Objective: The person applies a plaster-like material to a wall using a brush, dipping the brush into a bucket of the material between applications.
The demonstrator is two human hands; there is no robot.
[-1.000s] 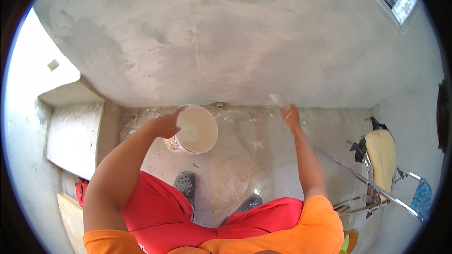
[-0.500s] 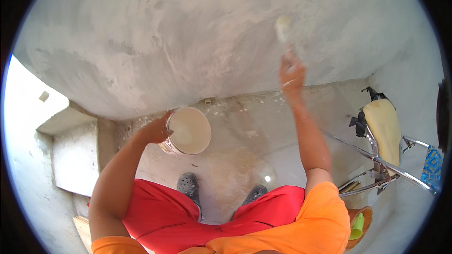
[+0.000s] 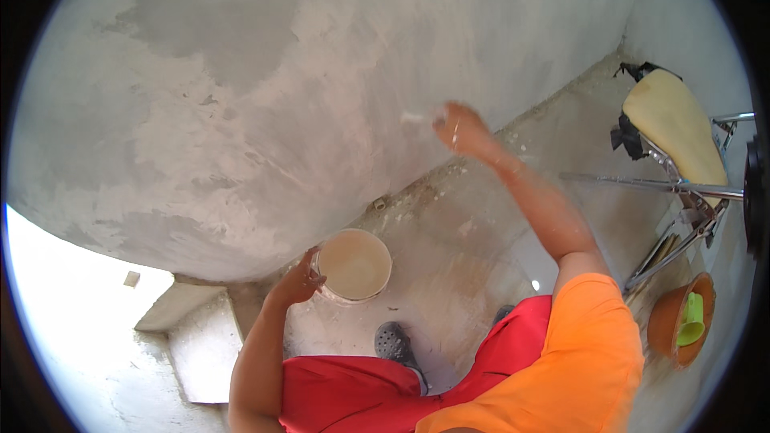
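Observation:
My left hand (image 3: pixel 298 279) is closed on the rim of a whitish bucket (image 3: pixel 329 297), thumb over the edge. Pale liquid (image 3: pixel 354 263) shows inside it. Farther up and to the right, my right hand (image 3: pixel 462 130) is in a fist around the handle of a paintbrush (image 3: pixel 413 118). Motion smears the brush; its pale head points left, in front of the grey wall (image 3: pixel 265 124). Whether the bristles touch the wall I cannot tell. Lighter and darker grey patches streak the wall's surface.
On the right stands a chrome-framed folding chair (image 3: pixel 682 124) with a pale yellow cushion. Below it sits an orange-brown basin (image 3: pixel 666 325) with a green cup (image 3: pixel 690 321) inside. A pale block-like ledge (image 3: pixel 204 345) is at lower left. The stained floor (image 3: pixel 473 248) meets the wall diagonally.
The view has turned, so the bucket and chair appear shifted. My right hand has swung left and lower with the paintbrush, which now points left instead of up. My left hand stays on the bucket.

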